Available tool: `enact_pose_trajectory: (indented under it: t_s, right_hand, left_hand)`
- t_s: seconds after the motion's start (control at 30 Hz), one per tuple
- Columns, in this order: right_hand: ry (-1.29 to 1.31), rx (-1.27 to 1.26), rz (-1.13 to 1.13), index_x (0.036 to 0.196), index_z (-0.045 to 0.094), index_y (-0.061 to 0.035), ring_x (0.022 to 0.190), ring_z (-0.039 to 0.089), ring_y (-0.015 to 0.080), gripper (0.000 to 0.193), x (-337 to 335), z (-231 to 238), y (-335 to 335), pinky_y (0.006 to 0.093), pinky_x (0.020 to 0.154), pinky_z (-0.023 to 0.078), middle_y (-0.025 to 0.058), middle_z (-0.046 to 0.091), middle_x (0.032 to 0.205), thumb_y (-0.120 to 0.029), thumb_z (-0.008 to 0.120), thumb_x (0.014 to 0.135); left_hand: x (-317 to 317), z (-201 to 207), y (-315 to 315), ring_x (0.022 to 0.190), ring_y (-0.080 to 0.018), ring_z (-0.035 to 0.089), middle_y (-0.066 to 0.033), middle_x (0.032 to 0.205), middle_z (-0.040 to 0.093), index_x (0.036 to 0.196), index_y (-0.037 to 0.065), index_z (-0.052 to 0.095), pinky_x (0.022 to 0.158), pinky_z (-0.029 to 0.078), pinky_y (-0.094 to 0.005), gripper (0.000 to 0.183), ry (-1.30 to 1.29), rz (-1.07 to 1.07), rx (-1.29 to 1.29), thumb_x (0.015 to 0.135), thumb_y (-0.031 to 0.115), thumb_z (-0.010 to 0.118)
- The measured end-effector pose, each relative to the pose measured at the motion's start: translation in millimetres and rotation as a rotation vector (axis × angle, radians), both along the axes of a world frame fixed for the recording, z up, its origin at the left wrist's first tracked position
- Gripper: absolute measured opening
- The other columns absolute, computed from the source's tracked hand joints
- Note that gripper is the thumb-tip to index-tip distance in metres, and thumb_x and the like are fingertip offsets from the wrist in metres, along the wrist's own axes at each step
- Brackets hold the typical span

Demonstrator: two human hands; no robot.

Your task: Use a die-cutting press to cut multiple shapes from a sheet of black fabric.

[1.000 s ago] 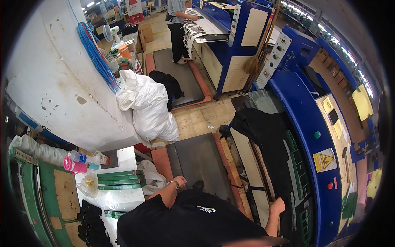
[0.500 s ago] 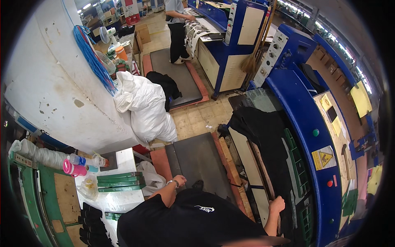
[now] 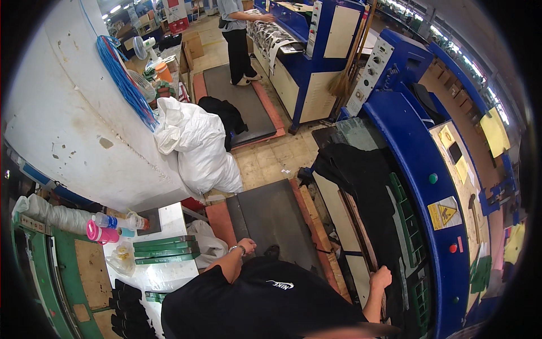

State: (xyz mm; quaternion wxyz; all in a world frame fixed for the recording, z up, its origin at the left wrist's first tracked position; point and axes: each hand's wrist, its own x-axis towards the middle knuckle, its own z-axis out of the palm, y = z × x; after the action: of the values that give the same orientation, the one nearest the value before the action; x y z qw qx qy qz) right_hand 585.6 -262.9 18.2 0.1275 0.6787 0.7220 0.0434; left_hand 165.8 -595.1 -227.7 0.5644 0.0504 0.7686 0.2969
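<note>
My left hand point(image 3: 247, 246), with a metal watch on its wrist, hangs in front of me over the dark mat, fingers curled, nothing visible in it. My right hand point(image 3: 381, 278) is closed at the wooden front edge point(image 3: 361, 231) of the blue machine's bed, beside black fabric point(image 3: 367, 175); what its fingers hold, if anything, is hidden. The black fabric lies spread along the bed. On it sit green cutting dies point(image 3: 405, 220) with open compartments. The blue press beam point(image 3: 426, 220) with green and red buttons stands to the right of the fabric.
At left, a white table point(image 3: 164, 223) carries stacked green bars point(image 3: 166, 250), bottles and a pink jug point(image 3: 100, 231); black cut pieces point(image 3: 132, 311) lie nearby. White sacks point(image 3: 206, 152) stand by the pillar. A dark mat point(image 3: 276, 217) covers the floor. Another person point(image 3: 236, 39) works at a farther machine.
The view has shifted slightly. The far person's arm has reached further over the patterned fabric. My two hands have stayed almost where they were.
</note>
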Motion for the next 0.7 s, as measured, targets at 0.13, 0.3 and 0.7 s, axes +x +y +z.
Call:
enact_pose_trajectory:
  t_s: [0.13, 0.3, 0.7]
  right_hand:
    - [-0.006, -0.016, -0.012, 0.094, 0.070, -0.0065, 0.093, 0.072, 0.0333, 0.037, -6, 5, 0, 0.0427, 0.079, 0.059, 0.0149, 0.072, 0.099, -0.025, 0.088, 0.068]
    - [-0.004, -0.024, -0.034, 0.095, 0.069, -0.0065, 0.094, 0.072, 0.0331, 0.038, -5, 6, 0, 0.0426, 0.079, 0.059, 0.0148, 0.072, 0.099, -0.026, 0.088, 0.068]
    - [0.003, 0.004, -0.012, 0.095, 0.070, -0.0058, 0.093, 0.072, 0.0337, 0.038, -4, 4, -1, 0.0428, 0.078, 0.059, 0.0154, 0.073, 0.097, -0.025, 0.088, 0.068]
  left_hand:
    - [0, -15, -6, 0.068, -0.0133, 0.063, -0.0036, 0.086, 0.069, 0.115, 0.005, 0.067, 0.060, 0.051, -0.0299, 0.028, 0.007, -0.005, 0.019, 0.096, 0.025, 0.063]
    - [2, -21, -7, 0.066, -0.0136, 0.063, -0.0045, 0.085, 0.069, 0.114, 0.003, 0.067, 0.060, 0.051, -0.0302, 0.026, -0.007, 0.007, 0.038, 0.096, 0.023, 0.063]
    - [5, -16, -8, 0.067, -0.0135, 0.062, -0.0046, 0.084, 0.069, 0.115, 0.003, 0.066, 0.059, 0.051, -0.0305, 0.028, 0.000, 0.023, 0.032, 0.096, 0.022, 0.063]
